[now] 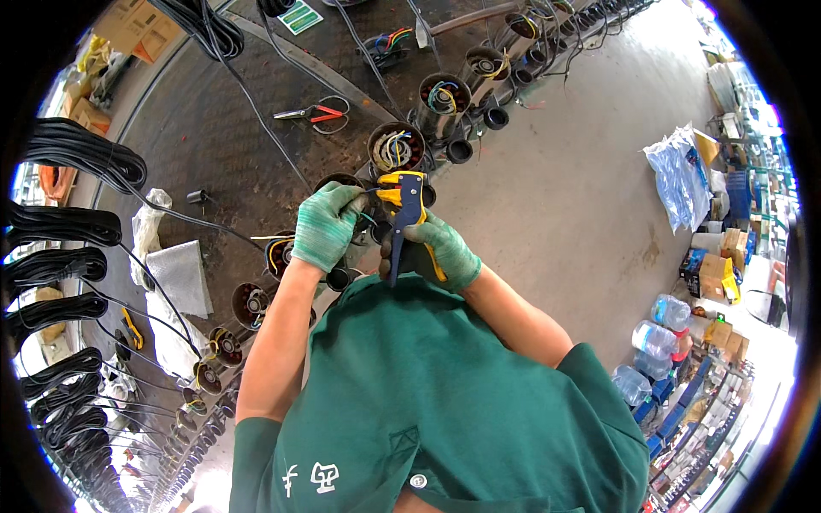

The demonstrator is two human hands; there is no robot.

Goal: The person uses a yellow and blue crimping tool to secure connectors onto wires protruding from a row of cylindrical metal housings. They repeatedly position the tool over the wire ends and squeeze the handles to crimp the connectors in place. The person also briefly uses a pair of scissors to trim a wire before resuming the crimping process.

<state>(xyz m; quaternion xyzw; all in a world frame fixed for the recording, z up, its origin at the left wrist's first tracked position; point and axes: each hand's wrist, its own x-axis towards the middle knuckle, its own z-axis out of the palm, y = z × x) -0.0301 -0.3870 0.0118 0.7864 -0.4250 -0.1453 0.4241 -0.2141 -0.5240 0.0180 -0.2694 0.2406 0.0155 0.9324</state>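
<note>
My left hand point(323, 229), in a green knit glove, pinches a thin dark wire at its fingertips, close to the tool's jaws. My right hand point(451, 248), gloved in green with a dark palm, is closed round the handles of a blue and yellow wire stripper point(410, 205). The stripper's yellow jaws face my left fingertips; whether they bite the wire I cannot make out. Just beyond the tool stands an open motor housing point(395, 147) with loose coloured wires inside. Another housing point(338, 180) lies partly hidden behind my left hand.
More cylindrical housings point(443, 101) line the dark workbench's point(239, 162) edge. Black cable coils point(81, 150) hang at left, their leads crossing the bench. Red-handled scissors point(318, 113) and grey foam sheet point(181, 278) lie there. Plastic bottles point(654, 340) and boxes point(717, 275) stand at right.
</note>
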